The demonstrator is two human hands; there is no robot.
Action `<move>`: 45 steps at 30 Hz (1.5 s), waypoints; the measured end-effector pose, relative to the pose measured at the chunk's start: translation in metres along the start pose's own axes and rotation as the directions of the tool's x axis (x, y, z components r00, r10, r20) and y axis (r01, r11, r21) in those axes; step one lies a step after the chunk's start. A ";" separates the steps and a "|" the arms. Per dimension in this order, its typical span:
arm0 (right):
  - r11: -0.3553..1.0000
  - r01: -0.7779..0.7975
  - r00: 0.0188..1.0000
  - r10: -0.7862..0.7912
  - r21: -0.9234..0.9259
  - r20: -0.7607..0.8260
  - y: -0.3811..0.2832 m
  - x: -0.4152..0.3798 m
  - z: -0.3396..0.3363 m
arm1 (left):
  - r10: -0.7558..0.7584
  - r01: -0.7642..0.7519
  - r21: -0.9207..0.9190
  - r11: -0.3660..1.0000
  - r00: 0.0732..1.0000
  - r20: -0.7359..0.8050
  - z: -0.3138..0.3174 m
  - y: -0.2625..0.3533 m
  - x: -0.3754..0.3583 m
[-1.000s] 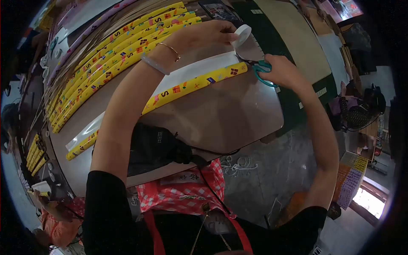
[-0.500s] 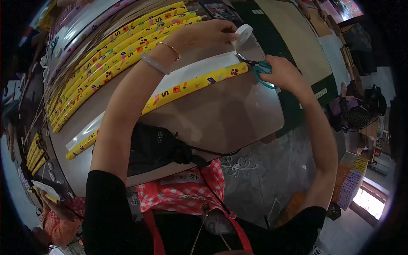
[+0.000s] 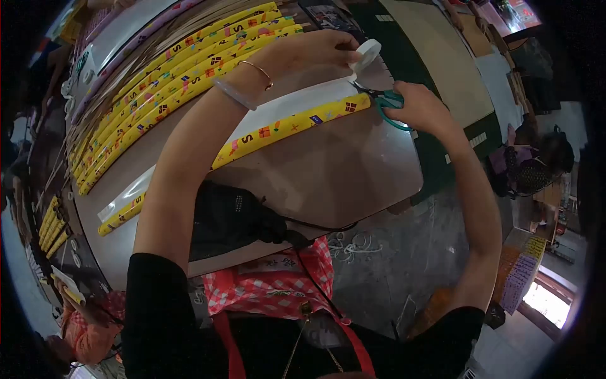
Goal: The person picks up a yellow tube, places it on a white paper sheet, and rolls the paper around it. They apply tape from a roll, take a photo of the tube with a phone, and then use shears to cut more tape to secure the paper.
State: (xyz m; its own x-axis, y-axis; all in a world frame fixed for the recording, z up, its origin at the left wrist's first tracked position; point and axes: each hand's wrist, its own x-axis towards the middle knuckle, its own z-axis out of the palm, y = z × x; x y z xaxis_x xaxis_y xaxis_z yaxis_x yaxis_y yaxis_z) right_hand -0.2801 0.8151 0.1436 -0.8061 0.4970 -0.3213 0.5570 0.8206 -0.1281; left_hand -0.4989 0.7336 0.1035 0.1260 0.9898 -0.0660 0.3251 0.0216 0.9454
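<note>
My left hand [image 3: 334, 49] is closed on a white roll of tape [image 3: 366, 55], at the far end of a partly rolled yellow wrapping paper [image 3: 278, 131]. Teal-handled scissors [image 3: 394, 108] are gripped in my right hand [image 3: 420, 107], their blades pointing left toward the paper's white edge just below the tape. The yellow printed roll lies across the table, its white inner side [image 3: 303, 91] showing along the back. My left forearm hides part of its middle.
Several finished yellow rolls [image 3: 189, 82] lie side by side at the back left. A black bag [image 3: 233, 218] rests at the table's near edge. A green mat [image 3: 429, 145] borders the right side. Another person [image 3: 95, 328] is at the lower left, holding something yellow and white.
My left hand and the tape roll have shifted slightly to the right. The scissors and my right hand are nearly unmoved.
</note>
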 end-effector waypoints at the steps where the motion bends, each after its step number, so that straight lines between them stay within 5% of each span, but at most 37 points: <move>1: 1.000 -0.001 1.000 0.001 0.003 -0.021 0.001 0.000 0.002 | -0.013 0.013 0.000 1.000 1.000 0.018 0.000 0.000 0.001; 15: 0.976 -0.048 0.999 0.041 0.211 0.036 0.010 -0.001 0.009 | 0.042 -0.043 -0.032 0.999 0.999 -0.018 0.002 -0.007 0.007; 29: 0.832 -0.169 0.954 0.002 0.529 0.300 0.020 0.005 0.014 | 0.046 -0.047 -0.025 0.999 0.999 -0.019 0.000 -0.013 0.017; 33: 0.845 -0.143 0.960 -0.008 0.516 0.280 0.020 0.004 0.016 | 0.034 -0.039 -0.131 0.991 0.999 -0.039 0.003 -0.006 0.014; 45: 0.942 -0.137 0.975 0.073 0.307 0.210 0.019 0.006 0.021 | 0.035 -0.040 -0.054 0.998 0.996 -0.085 0.001 -0.011 0.014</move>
